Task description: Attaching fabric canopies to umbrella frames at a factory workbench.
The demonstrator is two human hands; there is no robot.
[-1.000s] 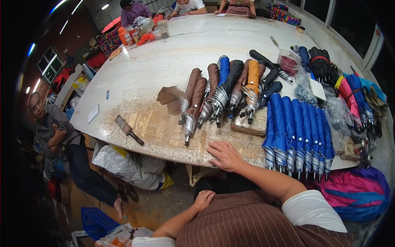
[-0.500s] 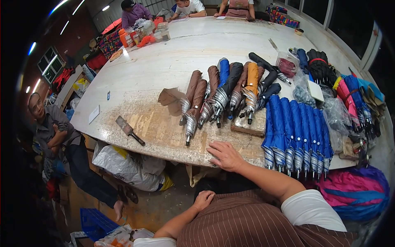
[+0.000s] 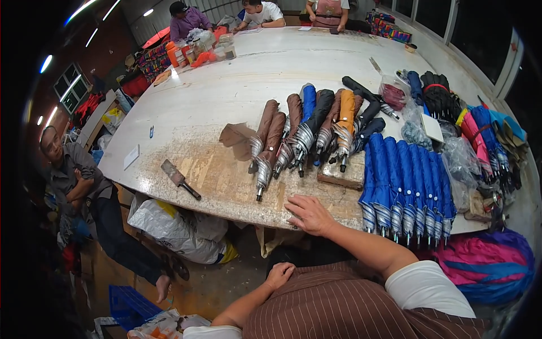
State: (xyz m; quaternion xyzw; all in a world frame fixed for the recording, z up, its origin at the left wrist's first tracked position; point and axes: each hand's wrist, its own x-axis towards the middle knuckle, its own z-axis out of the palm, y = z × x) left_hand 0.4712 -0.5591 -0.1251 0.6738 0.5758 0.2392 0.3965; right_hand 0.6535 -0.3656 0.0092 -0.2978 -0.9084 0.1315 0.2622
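From my seat I take the right hand (image 3: 313,216) as the dial's centre, 12 pointing across the table (image 3: 226,73). It lies palm-down near the edge, fingers loosely spread, nothing visible in its grasp. At 7 o'clock the left hand (image 3: 280,275) rests against the brown striped apron (image 3: 333,299); I cannot tell whether it holds anything underneath.

At 12 I see the mixed folded umbrellas (image 3: 319,116), brown, black, blue and orange, heaped between that hand and the far tabletop. A worn block (image 3: 340,176) sits at 1. The blue umbrellas (image 3: 407,175) stand in my way between 2 and 3, side by side, their lower ends overhanging the edge; beyond them lies a clear plastic bag (image 3: 463,164).

Between 9 and 10 I have a broad-bladed knife (image 3: 171,171), and farther out a white card (image 3: 131,156), its marks too small to read. Jars (image 3: 229,52) cluster at 11. Near 9, below the tabletop, a white sack (image 3: 175,229) carries dark print that I cannot make out.
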